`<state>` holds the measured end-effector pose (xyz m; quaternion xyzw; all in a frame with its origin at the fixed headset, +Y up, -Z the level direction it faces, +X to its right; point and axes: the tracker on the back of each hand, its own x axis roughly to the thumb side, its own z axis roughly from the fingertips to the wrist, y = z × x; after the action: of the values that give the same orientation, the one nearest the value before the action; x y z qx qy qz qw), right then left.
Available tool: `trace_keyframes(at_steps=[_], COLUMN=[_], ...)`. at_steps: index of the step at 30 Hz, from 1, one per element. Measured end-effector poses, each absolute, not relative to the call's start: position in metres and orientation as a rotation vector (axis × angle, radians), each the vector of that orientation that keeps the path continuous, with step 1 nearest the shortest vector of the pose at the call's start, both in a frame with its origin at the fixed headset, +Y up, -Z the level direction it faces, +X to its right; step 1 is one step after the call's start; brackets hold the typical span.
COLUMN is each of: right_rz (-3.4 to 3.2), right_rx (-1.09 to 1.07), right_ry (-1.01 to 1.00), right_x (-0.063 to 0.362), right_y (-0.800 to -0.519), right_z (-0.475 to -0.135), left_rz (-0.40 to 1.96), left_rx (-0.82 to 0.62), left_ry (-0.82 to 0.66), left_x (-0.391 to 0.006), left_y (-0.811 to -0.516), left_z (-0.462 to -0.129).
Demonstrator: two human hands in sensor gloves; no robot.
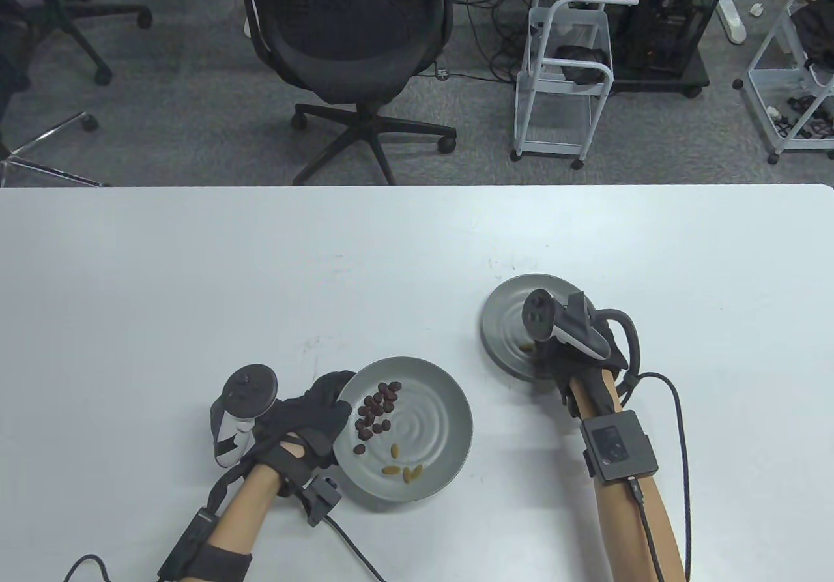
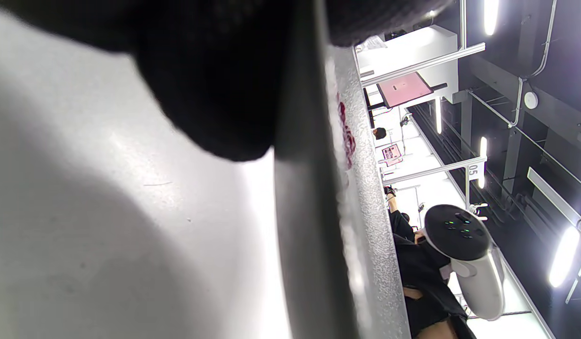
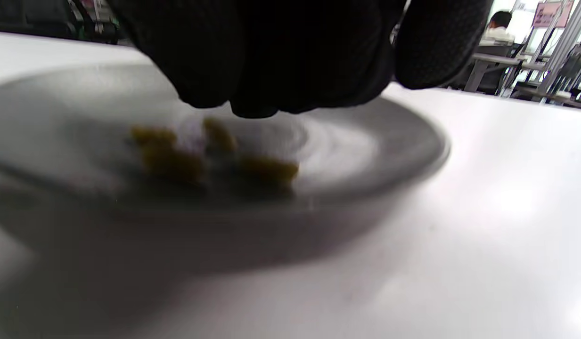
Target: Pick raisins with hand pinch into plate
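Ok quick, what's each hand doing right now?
Left hand: holds the rim of the near plate.
Right hand: over the far plate, fingers bunched above yellow raisins; whether it pinches one cannot be told.

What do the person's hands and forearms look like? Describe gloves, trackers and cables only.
Both the left hand and right hand wear black sensor gloves, and the forearms are bare. Each carries a tracker with a round dark head and white body. A black box with a cable is strapped to the right wrist; black straps, a small module and cables run along the left.
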<state>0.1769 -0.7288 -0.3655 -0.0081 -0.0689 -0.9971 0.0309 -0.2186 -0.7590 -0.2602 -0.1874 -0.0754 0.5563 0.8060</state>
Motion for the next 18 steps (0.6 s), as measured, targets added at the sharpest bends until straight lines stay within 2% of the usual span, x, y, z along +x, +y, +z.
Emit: trace_keyframes(at_steps=[4, 7, 11, 14, 18], right_rz=[-3.134, -3.158, -3.089, -3.059, -2.944], right_rx=[-0.073, -0.213, -0.479, -0.739, -1.030], right_ry=[-0.040, 0.063, 0.160, 0.163, 0.051], right_x=[0.167, 0.143, 0.100, 0.066, 0.023], right_y=[-0.687, -0.651, -0.623, -0.616, -0.628], right_z=[-0.348, -0.323, -0.280, -0.249, -0.215], left_rz=[1.195, 1.198, 1.200, 1.199, 1.199], left_rx=[-0.400, -0.399, -0.398, -0.397, -0.391], left_ry=[-0.163, -0.158, -0.151, -0.152, -0.156], left_x=[-0.219, -0.219, -0.220, -0.220, -0.220], left_y=[-0.759, -0.759, -0.759, -0.759, -0.758], left_z=[-0.260, -0.261, -0.260, -0.260, -0.261])
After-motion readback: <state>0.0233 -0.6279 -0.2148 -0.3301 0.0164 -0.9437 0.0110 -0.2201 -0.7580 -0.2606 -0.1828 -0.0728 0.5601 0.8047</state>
